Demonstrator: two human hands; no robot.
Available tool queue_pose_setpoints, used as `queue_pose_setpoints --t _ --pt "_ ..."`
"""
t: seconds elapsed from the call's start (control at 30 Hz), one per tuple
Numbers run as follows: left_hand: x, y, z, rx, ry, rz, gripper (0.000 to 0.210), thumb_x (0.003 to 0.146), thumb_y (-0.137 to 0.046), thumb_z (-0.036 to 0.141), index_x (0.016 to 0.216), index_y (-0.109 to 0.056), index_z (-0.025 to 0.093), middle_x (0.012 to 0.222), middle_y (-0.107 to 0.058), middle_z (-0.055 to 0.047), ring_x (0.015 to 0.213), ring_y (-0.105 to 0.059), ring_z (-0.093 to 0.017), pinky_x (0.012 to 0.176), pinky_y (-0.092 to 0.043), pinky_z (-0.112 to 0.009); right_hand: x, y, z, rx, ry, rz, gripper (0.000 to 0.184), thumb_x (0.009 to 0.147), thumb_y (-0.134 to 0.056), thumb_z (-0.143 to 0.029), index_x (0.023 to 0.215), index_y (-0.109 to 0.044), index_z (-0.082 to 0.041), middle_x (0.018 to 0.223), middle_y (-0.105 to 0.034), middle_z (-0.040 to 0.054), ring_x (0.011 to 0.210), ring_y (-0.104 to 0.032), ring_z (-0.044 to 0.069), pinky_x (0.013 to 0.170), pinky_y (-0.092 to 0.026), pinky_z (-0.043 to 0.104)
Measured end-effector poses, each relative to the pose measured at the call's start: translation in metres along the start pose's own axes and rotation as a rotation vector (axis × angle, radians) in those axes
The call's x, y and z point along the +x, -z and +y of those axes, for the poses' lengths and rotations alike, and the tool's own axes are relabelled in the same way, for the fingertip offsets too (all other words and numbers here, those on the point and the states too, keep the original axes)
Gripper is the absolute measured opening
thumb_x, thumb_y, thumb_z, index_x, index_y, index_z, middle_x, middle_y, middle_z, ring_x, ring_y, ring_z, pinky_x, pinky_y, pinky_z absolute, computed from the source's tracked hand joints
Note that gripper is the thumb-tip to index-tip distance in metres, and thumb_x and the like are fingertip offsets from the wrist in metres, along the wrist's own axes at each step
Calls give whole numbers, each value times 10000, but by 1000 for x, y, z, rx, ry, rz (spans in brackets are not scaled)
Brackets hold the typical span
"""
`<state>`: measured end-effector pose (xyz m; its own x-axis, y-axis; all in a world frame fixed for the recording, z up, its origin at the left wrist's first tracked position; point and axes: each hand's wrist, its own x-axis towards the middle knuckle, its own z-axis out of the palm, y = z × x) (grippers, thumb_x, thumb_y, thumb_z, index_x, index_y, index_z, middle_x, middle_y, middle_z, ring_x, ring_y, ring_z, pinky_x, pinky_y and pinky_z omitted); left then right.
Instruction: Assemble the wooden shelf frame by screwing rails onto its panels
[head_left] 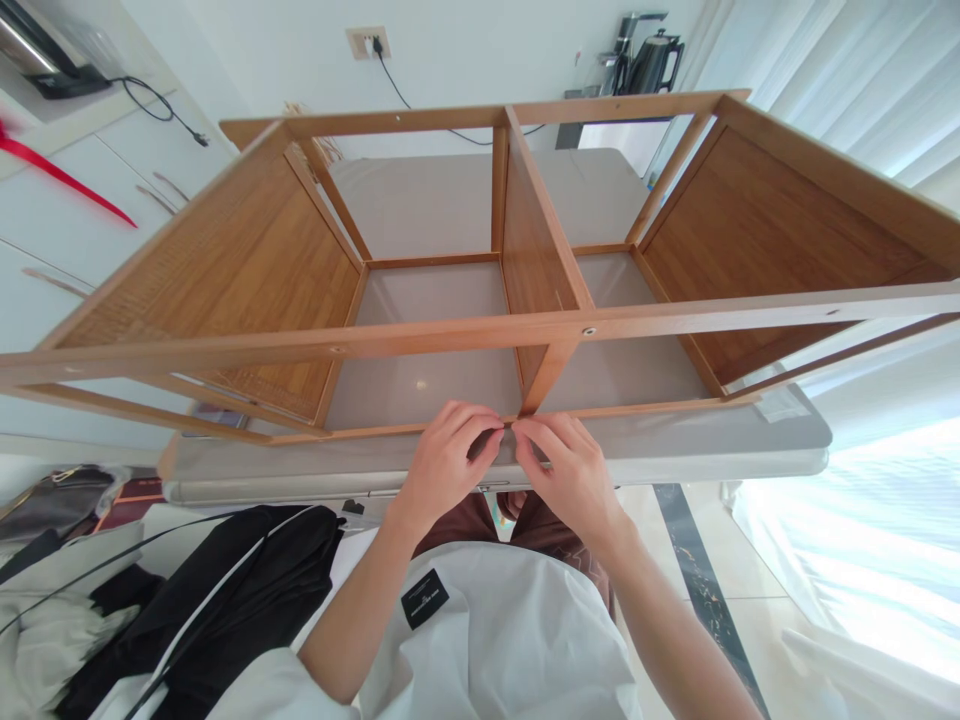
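A wooden frame with a middle divider and solid side panels stands on the grey tabletop before me. My left hand is at the frame's lower front rail, thumb and index finger pinched together. Close beside it, my right hand pinches at the foot of the middle upright. The fingertips of both hands nearly meet there. Anything between them is too small to make out. A round metal fitting shows on the upper front rail above.
An electric kettle stands at the back right, near a white curtain. A wall socket holds a plugged-in cord. White cabinets line the left. Black clothing lies at my left; a dark bag is beyond it.
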<state>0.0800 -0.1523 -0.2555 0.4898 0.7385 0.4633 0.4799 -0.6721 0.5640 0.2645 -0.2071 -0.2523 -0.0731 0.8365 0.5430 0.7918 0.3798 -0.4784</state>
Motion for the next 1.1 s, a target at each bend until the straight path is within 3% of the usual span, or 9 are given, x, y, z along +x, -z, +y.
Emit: queue_pose_setpoints --t 0.37,0.57,0.83,1.0,1.1 --pt "2 -1 0 22 -22 12 103 952 -608 160 1016 -656 225 1054 -711 -48 990 -614 -195 899 -537 -374 1 14 3 144 -141 -38 170 979 -539 -173 1031 -677 -257 998 -726 28 885 -678 155 774 -558 279" --pt "9 -8 5 150 52 0 141 951 -637 260 1088 -647 224 1051 -729 -47 980 -642 -218 880 -532 -393 -1 13 3 171 -172 -41 166 990 -541 -208 1062 -682 -258 1015 -727 33 870 -679 154 731 -572 271" --pt "36 -10 4 71 154 -188 285 853 -725 216 1115 -618 242 1049 -705 -18 928 -680 -203 765 -540 -324 -3 5 -5 138 -103 0 228 991 -521 -141 1109 -686 -245 1060 -719 56 987 -679 174 891 -565 329" --pt "42 -4 -2 -24 184 -294 213 868 -703 223 1061 -618 251 969 -711 16 818 -682 -166 707 -524 -288 -5 1 -11 210 -235 87 194 993 -551 -176 1052 -718 -254 1033 -737 35 869 -698 144 786 -582 274" --pt "42 -2 -1 -35 207 -320 276 872 -701 232 1126 -595 257 986 -713 20 834 -686 -167 721 -523 -292 -5 3 -12 235 -290 103 171 985 -574 -191 1027 -728 -254 1008 -741 26 811 -688 136 767 -580 268"
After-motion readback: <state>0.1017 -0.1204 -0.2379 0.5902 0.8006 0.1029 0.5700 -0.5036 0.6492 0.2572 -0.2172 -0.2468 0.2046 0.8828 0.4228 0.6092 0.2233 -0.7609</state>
